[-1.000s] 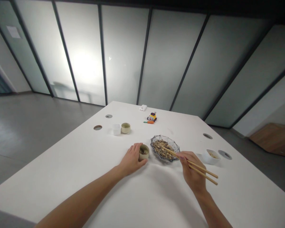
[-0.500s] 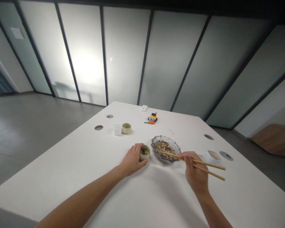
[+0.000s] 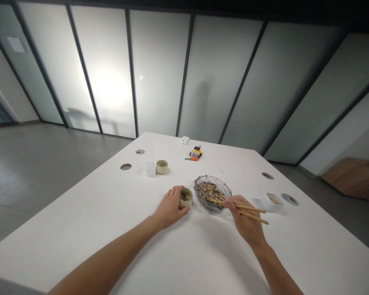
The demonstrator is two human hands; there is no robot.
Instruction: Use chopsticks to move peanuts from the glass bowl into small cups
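My left hand [image 3: 171,208] is closed around the left side of a small beige cup [image 3: 187,200], which stands upright on the white table and has some dark bits at its bottom. In my right hand [image 3: 247,219] is a pair of wooden chopsticks [image 3: 249,208], their rear ends sticking out to the right. The chopstick tips reach into a clear scalloped glass bowl [image 3: 227,185] that holds a heap of what look like sunflower seeds [image 3: 209,190]. Whether the tips pinch a seed is too small to tell.
A white dish [image 3: 272,205] with pale contents stands to the right. Further back are a clear square container [image 3: 150,169], a second beige cup [image 3: 162,167], a toy car [image 3: 196,152], a toy carrot [image 3: 192,159] and a white device [image 3: 184,140]. Round holes pierce the table [image 3: 110,221].
My right hand has shifted slightly left, and the chopsticks now sit lower at the bowl's near side with less length behind the hand. My left hand stays on the cup.
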